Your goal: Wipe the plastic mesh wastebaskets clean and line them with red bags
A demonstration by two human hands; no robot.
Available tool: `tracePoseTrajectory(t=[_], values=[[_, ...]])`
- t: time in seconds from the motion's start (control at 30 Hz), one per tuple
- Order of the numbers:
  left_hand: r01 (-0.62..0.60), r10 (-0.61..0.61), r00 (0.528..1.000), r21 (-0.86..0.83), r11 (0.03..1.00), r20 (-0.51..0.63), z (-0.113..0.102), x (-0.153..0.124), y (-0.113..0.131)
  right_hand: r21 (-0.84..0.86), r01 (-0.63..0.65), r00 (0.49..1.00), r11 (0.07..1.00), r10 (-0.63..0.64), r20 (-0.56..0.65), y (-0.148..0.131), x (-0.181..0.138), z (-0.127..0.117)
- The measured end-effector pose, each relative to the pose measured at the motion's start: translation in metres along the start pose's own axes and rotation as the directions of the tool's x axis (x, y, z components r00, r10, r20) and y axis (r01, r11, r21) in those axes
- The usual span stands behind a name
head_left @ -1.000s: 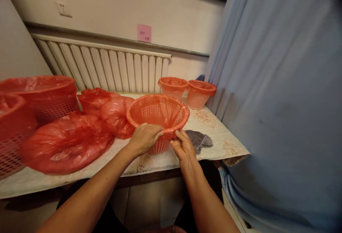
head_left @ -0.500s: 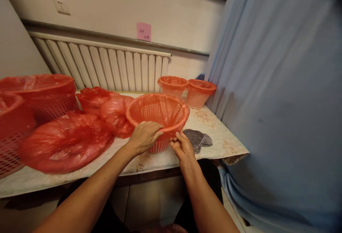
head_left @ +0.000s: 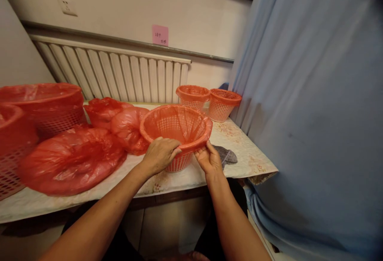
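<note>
A perforated plastic basket (head_left: pixel 180 163) stands upright on the table, lined with a thin red plastic bag (head_left: pixel 175 127) whose edge is folded over the rim. My left hand (head_left: pixel 160 155) is closed on the near left part of the rim, fingers over the top. On the near right side, my right hand (head_left: pixel 208 159) pinches the folded bag edge just below the rim, thumb up. A grey knitted cloth (head_left: pixel 226 155) lies to the right, partly hidden behind my right hand.
Two smaller lined baskets (head_left: pixel 220 109) stand at the back right. To the left are puffy red plastic bags (head_left: pixel 74 161) and larger lined baskets (head_left: pixel 61 117). A white radiator (head_left: pixel 119 73) is behind the cloth-covered table (head_left: pixel 254 165); a blue curtain (head_left: pixel 314 113) hangs at right.
My right hand has slid a little right and up along the rim, now covering more of the grey cloth. My left hand keeps its place on the rim.
</note>
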State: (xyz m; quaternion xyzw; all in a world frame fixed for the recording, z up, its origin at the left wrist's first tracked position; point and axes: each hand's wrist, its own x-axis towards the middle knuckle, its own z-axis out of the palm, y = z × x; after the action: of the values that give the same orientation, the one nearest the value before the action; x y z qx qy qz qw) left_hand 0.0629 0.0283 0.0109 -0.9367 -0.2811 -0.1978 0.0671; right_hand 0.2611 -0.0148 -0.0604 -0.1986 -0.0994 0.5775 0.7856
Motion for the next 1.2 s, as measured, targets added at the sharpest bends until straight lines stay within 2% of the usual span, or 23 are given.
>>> tracePoseTrajectory(t=[0.2,0.33,0.47,0.6,0.7,0.73,0.77,0.8,0.83,0.87,0.9,0.97,1.0,1.1,1.2], values=[[-0.001,0.001,1.0,-0.011,1.0,-0.002,0.0,0.0,0.0,0.005,0.102,0.994,0.995,-0.102,0.039,-0.012,0.024,-0.007],[-0.004,0.004,1.0,-0.026,1.0,0.0,-0.002,0.0,0.001,-0.088,0.072,0.996,0.993,-0.068,0.055,-0.009,0.032,-0.016],[-0.009,0.009,1.0,-0.013,1.0,0.005,-0.001,-0.001,0.001,-0.292,0.087,0.995,0.953,-0.098,-0.025,-0.006,0.033,-0.022],[-0.011,0.01,1.0,-0.013,1.0,-0.002,-0.001,-0.003,0.0,-0.454,0.148,0.975,0.879,-0.208,-0.083,-0.016,0.03,-0.023],[-0.013,0.013,1.0,-0.026,1.0,-0.01,0.0,-0.003,-0.001,-0.523,0.288,0.914,0.802,-0.393,-0.099,-0.028,0.016,-0.01],[-0.016,0.015,1.0,-0.026,1.0,-0.013,0.0,-0.003,0.0,-0.572,0.364,0.877,0.735,-0.477,-0.054,-0.031,0.009,-0.002],[-0.02,0.02,1.0,-0.024,1.0,-0.015,0.0,-0.003,0.0,-0.638,0.445,0.837,0.628,-0.546,0.046,-0.033,0.001,0.007],[-0.024,0.024,1.0,-0.019,1.0,-0.017,0.001,-0.003,0.001,-0.703,0.525,0.796,0.48,-0.569,0.207,-0.034,-0.007,0.016],[-0.027,0.027,0.999,-0.014,1.0,-0.018,0.001,-0.002,0.001,-0.742,0.597,0.761,0.305,-0.507,0.405,-0.034,-0.014,0.025],[-0.029,0.028,0.999,-0.012,1.0,-0.018,0.002,-0.002,0.001,-0.736,0.665,0.72,0.124,-0.368,0.589,-0.033,-0.019,0.032],[-0.031,0.031,0.999,-0.014,0.999,-0.017,0.002,-0.003,-0.001,-0.691,0.722,0.676,-0.028,-0.183,0.714,-0.033,-0.022,0.038],[-0.042,0.042,0.999,-0.022,0.999,-0.008,0.001,-0.004,-0.007,-0.571,0.785,0.607,-0.241,0.112,0.787,-0.034,-0.021,0.044],[-0.049,0.049,0.999,-0.025,0.998,-0.003,-0.001,-0.006,-0.013,-0.508,0.793,0.585,-0.336,0.187,0.789,-0.035,-0.018,0.044],[-0.086,0.086,0.996,-0.036,0.996,0.019,-0.009,-0.011,-0.032,-0.344,0.758,0.55,-0.555,0.26,0.793,-0.039,-0.009,0.04],[-0.123,0.123,0.992,-0.039,0.992,0.001,-0.018,-0.013,-0.04,-0.266,0.702,0.542,-0.66,0.254,0.801,-0.03,-0.009,0.039]])
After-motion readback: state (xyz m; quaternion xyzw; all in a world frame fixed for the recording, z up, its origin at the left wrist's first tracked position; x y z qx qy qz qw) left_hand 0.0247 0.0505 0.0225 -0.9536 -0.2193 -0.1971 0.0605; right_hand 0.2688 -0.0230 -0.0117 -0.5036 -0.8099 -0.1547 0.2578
